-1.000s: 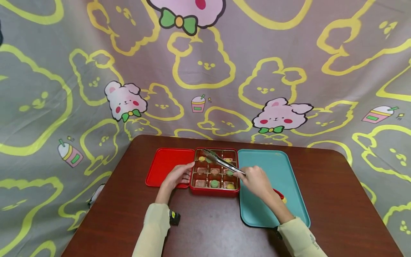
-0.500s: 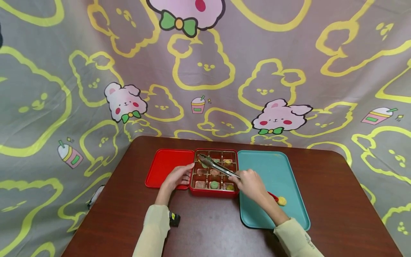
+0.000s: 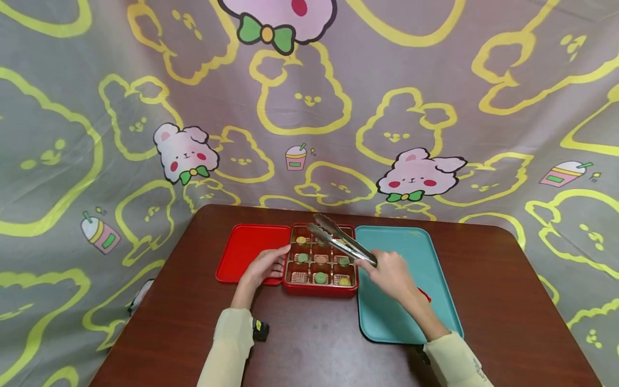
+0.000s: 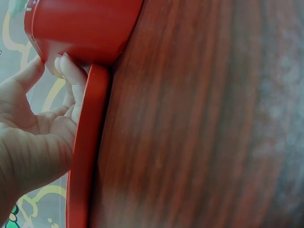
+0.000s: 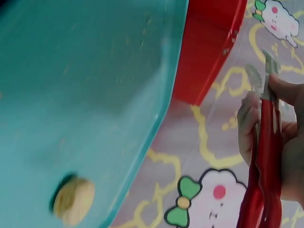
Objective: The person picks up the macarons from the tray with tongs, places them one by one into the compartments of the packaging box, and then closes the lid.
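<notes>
My right hand [image 3: 393, 277] grips metal tongs [image 3: 358, 251] by their red handles [image 5: 270, 156]. The tongs' arms stand apart over the back of a red divided box [image 3: 319, 292], with nothing between the tips. Round green, yellow and brownish cookies lie in the box's compartments, among them a green cookie [image 3: 302, 258] at middle left. At the front left, one compartment [image 3: 299, 278] has no cookie. My left hand [image 3: 263, 267] reaches over the lid's edge, its thumb and fingertips against the box's left wall, as the left wrist view shows.
A flat red lid [image 3: 251, 252] lies left of the box. On the right, a teal tray [image 3: 411, 247] sits close against it, carrying a pale yellow cookie [image 5: 74, 202]. A patterned curtain [image 3: 338, 183] hangs behind the brown table [image 3: 309, 344].
The tongs first went left, let go of a green cookie in the middle-left compartment, then opened and rose back to the right. My left hand stayed at the box.
</notes>
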A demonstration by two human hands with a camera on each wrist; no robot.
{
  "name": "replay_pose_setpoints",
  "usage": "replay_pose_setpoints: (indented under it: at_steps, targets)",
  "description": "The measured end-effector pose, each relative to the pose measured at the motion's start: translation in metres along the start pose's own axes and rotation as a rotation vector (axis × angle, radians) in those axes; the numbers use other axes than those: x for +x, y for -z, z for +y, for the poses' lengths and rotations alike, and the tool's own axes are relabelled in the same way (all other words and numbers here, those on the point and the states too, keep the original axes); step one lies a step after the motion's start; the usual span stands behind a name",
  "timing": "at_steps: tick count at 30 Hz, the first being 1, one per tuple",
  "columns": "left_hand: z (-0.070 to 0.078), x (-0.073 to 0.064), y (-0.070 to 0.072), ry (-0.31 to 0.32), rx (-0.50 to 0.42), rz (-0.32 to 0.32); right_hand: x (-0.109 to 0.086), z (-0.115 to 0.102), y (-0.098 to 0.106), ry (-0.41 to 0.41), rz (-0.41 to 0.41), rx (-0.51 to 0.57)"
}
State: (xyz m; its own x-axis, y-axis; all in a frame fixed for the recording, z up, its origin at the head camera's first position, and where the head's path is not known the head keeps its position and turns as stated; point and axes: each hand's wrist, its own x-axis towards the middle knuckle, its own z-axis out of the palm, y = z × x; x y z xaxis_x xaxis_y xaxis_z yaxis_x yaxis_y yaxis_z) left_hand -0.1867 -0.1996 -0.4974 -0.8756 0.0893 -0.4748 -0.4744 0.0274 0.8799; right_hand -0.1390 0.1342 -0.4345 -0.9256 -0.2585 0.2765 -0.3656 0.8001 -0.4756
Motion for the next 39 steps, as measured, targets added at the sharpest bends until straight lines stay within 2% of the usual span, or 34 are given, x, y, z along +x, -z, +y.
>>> replay_pose_setpoints:
  at_steps: [4, 11, 16, 20, 26, 30, 39]
  targets:
    - [0.001, -0.001, 0.0, -0.001, 0.006, -0.009, -0.007, 0.007, 0.014, -0.093, -0.028, 0.009]
    - [-0.002, -0.002, 0.001, -0.007, 0.002, -0.011, -0.023, 0.023, 0.036, -0.131, -0.001, -0.039]
    - [-0.004, -0.003, 0.003, -0.004, 0.002, -0.009, -0.037, 0.034, 0.05, -0.163, -0.053, -0.079]
    - [-0.003, -0.002, 0.002, -0.003, -0.002, -0.001, -0.047, 0.044, 0.056, -0.147, -0.061, -0.073]
    - [-0.001, -0.001, 0.002, -0.019, 0.002, -0.009, -0.061, 0.056, 0.062, -0.079, -0.016, -0.1]
    - [-0.002, -0.001, 0.002, -0.033, 0.015, -0.017, -0.071, 0.064, 0.067, -0.081, 0.001, -0.122]
    - [-0.002, -0.003, 0.001, -0.017, 0.012, -0.012, -0.096, 0.08, 0.073, -0.077, 0.059, -0.186]
